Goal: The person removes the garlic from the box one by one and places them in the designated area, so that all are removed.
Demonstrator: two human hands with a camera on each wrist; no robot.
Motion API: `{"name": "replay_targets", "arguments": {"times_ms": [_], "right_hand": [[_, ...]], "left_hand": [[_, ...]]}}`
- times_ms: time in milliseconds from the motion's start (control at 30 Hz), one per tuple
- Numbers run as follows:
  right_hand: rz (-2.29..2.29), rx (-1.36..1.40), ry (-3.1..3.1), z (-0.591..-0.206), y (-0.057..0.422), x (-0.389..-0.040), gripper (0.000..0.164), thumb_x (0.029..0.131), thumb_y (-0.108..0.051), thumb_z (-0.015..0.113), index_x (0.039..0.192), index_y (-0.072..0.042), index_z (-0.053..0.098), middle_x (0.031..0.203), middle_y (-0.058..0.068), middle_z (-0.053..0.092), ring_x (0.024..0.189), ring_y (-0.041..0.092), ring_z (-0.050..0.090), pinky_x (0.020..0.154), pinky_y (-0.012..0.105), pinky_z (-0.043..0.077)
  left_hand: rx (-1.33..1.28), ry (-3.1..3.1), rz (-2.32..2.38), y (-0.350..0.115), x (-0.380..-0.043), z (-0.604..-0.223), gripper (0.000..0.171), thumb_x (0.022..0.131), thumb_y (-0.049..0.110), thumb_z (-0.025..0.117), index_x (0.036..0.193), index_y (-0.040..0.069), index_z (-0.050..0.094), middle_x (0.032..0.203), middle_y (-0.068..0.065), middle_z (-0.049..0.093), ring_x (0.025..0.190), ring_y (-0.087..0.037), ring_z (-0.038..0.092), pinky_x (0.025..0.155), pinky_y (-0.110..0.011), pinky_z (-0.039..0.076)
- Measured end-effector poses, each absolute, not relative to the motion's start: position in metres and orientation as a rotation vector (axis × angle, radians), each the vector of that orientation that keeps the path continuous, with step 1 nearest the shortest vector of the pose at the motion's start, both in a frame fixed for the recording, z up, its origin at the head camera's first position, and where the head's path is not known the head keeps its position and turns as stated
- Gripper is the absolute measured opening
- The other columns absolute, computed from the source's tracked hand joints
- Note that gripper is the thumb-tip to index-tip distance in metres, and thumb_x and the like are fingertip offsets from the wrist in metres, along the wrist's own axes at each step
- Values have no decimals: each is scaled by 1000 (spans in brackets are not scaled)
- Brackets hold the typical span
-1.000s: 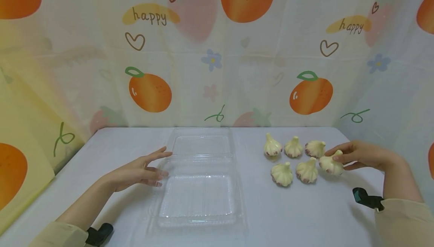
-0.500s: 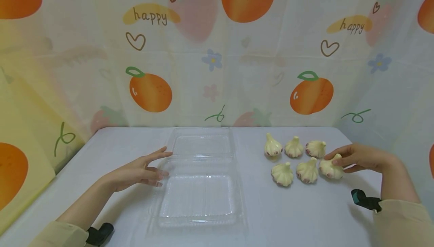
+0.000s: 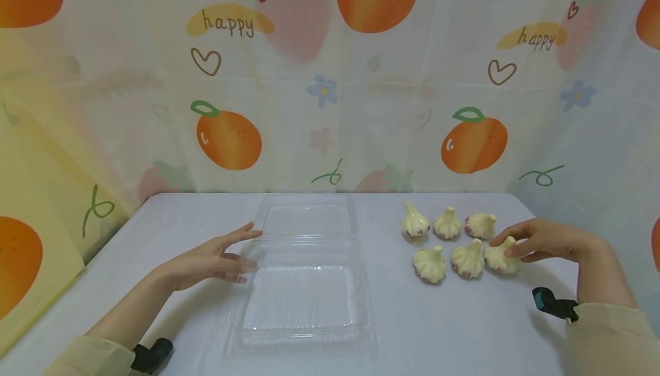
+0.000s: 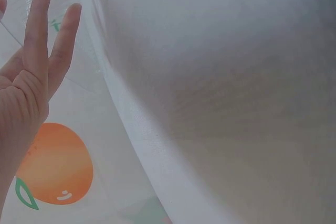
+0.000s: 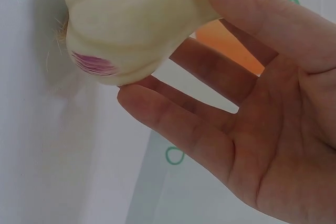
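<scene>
My right hand (image 3: 554, 239) pinches a garlic bulb (image 3: 501, 257) between thumb and fingers at the right end of the front row. In the right wrist view this garlic bulb (image 5: 126, 22) shows purple streaks and fine roots, with the thumb near its neck. My left hand (image 3: 208, 261) is held with fingers extended at the left edge of a clear plastic clamshell box (image 3: 363, 313), whose lid (image 3: 309, 199) lies opened toward the back. Whether those fingertips touch the box is hard to tell. The left wrist view shows the left hand (image 4: 37, 56) with fingers spread and nothing in them.
Several more garlic bulbs stand in two rows at the right: a back-left bulb (image 3: 415, 221), a back-middle bulb (image 3: 446, 224), a back-right bulb (image 3: 479, 226), a front-left bulb (image 3: 429, 265) and a front-middle bulb (image 3: 467, 259). A fruit-printed curtain (image 3: 381, 135) hangs behind the white table (image 3: 438, 330).
My right hand has shifted slightly left with the garlic bulb, bringing it closer to the front-middle one. The left hand and the clamshell box have stayed in place.
</scene>
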State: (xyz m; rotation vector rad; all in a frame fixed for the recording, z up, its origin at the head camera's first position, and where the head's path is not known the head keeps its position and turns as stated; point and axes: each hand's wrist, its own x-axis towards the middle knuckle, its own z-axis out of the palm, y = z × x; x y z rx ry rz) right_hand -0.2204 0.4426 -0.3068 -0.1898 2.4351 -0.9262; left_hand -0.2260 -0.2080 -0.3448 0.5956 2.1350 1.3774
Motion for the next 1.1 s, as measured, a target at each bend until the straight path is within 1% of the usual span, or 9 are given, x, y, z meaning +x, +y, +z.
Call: {"name": "replay_targets", "arguments": {"times_ms": [100, 200, 267, 500, 700, 967, 1100], "right_hand": [[-909, -181, 2441, -307, 441, -221, 43, 93, -25, 67, 131, -7, 63, 141, 16, 57, 113, 8, 59, 99, 43, 57], [-902, -172, 2446, -307, 440, -221, 43, 92, -25, 68, 131, -7, 63, 141, 17, 56, 116, 14, 59, 100, 45, 56], [-903, -167, 2448, -308, 440, -222, 43, 92, -25, 68, 131, -6, 63, 142, 19, 56, 115, 14, 59, 100, 47, 55], [-904, -170, 2453, -309, 438, -223, 44, 92, -25, 68, 131, -7, 62, 144, 20, 53, 111, 7, 58, 101, 50, 54], [-899, -166, 2459, -309, 437, -223, 46, 91, -27, 69, 132, -7, 62, 147, 23, 49, 114, 8, 56, 101, 51, 53], [-896, -173, 2470, -309, 436, -223, 48, 90, -28, 69, 132, -6, 61, 147, 22, 49, 112, 6, 55, 99, 50, 54], [-896, -180, 2470, -310, 435, -223, 48, 90, -28, 69, 132, -6, 61, 147, 22, 49, 114, 7, 55, 99, 49, 54]], "left_hand": [[598, 2133, 1379, -208, -226, -345, 76, 96, 17, 62, 158, 11, 19, 168, -9, -17, 129, -30, 57, 95, -32, 59], [600, 2132, 1380, -208, -226, -345, 76, 96, 17, 62, 158, 10, 18, 167, -9, -18, 129, -29, 57, 95, -32, 60], [597, 2128, 1382, -208, -226, -345, 76, 96, 17, 62, 158, 10, 18, 167, -9, -18, 129, -29, 57, 95, -32, 60], [595, 2122, 1383, -209, -227, -346, 76, 97, 17, 61, 159, 10, 18, 167, -8, -18, 129, -29, 57, 95, -34, 59], [606, 2115, 1392, -210, -228, -346, 76, 97, 16, 62, 159, 11, 18, 168, -7, -18, 130, -31, 57, 95, -35, 59], [606, 2120, 1390, -209, -228, -345, 76, 96, 17, 62, 158, 10, 18, 167, -8, -18, 128, -29, 58, 95, -33, 60], [603, 2126, 1384, -209, -228, -346, 76, 96, 17, 62, 158, 11, 19, 167, -8, -18, 128, -29, 58, 94, -33, 60]]}}
